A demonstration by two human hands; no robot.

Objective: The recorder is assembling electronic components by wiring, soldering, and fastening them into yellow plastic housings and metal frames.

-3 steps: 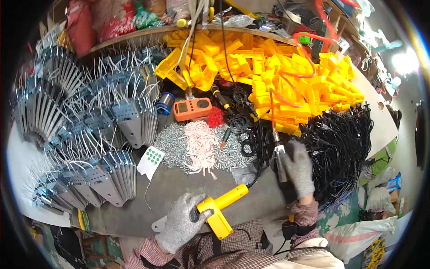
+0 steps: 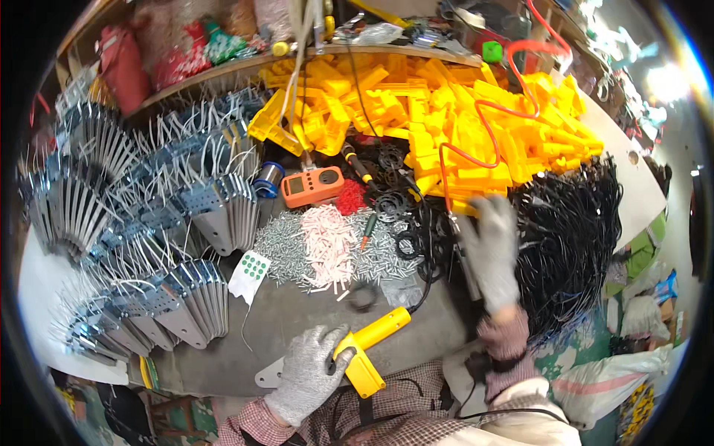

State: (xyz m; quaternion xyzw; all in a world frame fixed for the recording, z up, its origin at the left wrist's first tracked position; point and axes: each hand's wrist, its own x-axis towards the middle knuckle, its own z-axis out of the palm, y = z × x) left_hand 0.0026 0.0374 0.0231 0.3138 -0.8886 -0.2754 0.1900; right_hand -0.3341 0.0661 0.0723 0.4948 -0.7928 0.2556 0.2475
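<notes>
Your left fingers (image 2: pixel 343 360) are gripping a yellow handle (image 2: pixel 363 366), already corded. Yellow shells (image 2: pixel 457 123) are lying unfitted; grip of right fingers (image 2: pixel 498 213) I cannot tell.

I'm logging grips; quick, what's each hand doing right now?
Left hand: closed on the yellow plastic housing.
Right hand: blurred beside the silver tool; cannot tell whether it holds anything.

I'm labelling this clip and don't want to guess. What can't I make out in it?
All in the head view:
- Right hand: blurred, so whether it touches the metal tool is unclear.
- Yellow handle: partly covered by the left hand.
- Dark object on the table: too blurred to identify.
- Orange meter: screen too small to read.
- Pale cables: cut off by the upper edge.
</notes>
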